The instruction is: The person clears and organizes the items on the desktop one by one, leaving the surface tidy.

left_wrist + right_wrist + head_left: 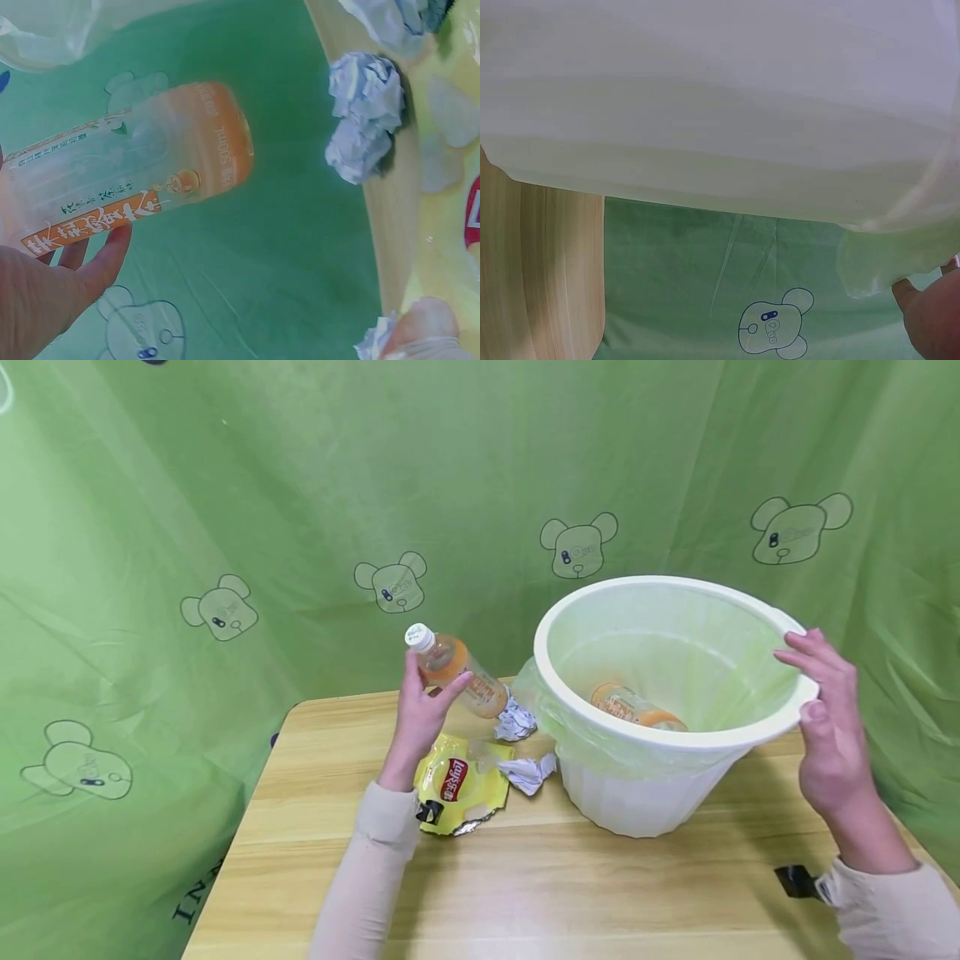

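- Holding a see-through bottle (476, 692) at mid-frame, the left hand (418, 714) grasps its side; orange bands, white cap toward the upper left.
- At frame right, the right hand (834, 739) grips the rim of the white bin (622, 802).
- A gap separates bottle and rim.
- The table (525, 893) edge slants toward lower left; bare wood spans the lower middle.
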`<state>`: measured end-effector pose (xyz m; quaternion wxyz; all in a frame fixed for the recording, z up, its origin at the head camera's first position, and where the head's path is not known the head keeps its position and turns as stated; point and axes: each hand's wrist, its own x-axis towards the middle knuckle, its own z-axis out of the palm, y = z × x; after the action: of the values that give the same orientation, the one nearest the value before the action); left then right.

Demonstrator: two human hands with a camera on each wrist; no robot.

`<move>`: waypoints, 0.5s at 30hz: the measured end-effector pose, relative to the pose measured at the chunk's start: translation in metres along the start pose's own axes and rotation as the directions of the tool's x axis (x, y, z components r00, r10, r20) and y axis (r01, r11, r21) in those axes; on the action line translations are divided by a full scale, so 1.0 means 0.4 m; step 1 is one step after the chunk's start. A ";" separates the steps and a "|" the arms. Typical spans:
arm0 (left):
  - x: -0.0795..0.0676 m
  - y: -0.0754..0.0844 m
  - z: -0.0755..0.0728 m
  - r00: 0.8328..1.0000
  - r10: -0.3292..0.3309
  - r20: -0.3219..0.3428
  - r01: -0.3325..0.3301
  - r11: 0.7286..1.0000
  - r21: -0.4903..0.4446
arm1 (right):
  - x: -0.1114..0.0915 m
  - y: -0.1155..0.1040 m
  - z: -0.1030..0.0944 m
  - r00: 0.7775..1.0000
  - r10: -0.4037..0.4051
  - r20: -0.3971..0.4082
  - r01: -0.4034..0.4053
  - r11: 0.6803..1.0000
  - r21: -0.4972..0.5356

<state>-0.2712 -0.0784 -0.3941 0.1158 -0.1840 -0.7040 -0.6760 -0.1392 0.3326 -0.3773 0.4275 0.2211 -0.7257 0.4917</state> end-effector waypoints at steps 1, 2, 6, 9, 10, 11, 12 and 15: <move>-0.001 0.005 0.002 1.000 0.009 0.003 -0.009 1.000 -0.005 | 0.000 0.000 0.000 1.000 0.001 0.000 -0.001 1.000 0.000; -0.001 0.009 0.004 1.000 0.019 0.005 -0.019 1.000 -0.008 | 0.000 0.000 0.000 1.000 0.002 0.000 -0.002 1.000 0.001; -0.005 0.029 0.011 0.998 0.056 0.014 -0.055 0.998 -0.027 | -0.001 0.001 -0.001 1.000 0.006 0.001 -0.006 1.000 0.002; -0.010 0.045 0.015 0.997 0.073 0.016 -0.072 0.997 -0.040 | -0.002 0.002 -0.001 1.000 0.008 0.001 -0.008 1.000 0.003; -0.011 0.050 0.016 0.997 0.078 0.017 -0.078 0.996 -0.042 | -0.002 0.003 -0.002 1.000 0.009 0.001 -0.009 1.000 0.004; -0.013 0.056 0.018 0.996 0.082 0.015 -0.082 0.996 -0.042 | -0.002 0.004 -0.002 1.000 0.009 0.001 -0.009 1.000 0.005; -0.014 0.063 0.019 0.996 0.087 0.014 -0.086 0.995 -0.042 | -0.002 0.004 -0.002 1.000 0.009 0.000 -0.009 1.000 0.006; -0.018 0.081 0.022 0.995 0.103 0.010 -0.102 0.993 -0.056 | -0.003 0.008 -0.002 1.000 0.008 -0.001 -0.008 1.000 0.011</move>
<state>-0.2503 -0.0700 -0.3683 0.1409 -0.2275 -0.6755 -0.6871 -0.1405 0.3345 -0.3796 0.4246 0.2203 -0.7238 0.4973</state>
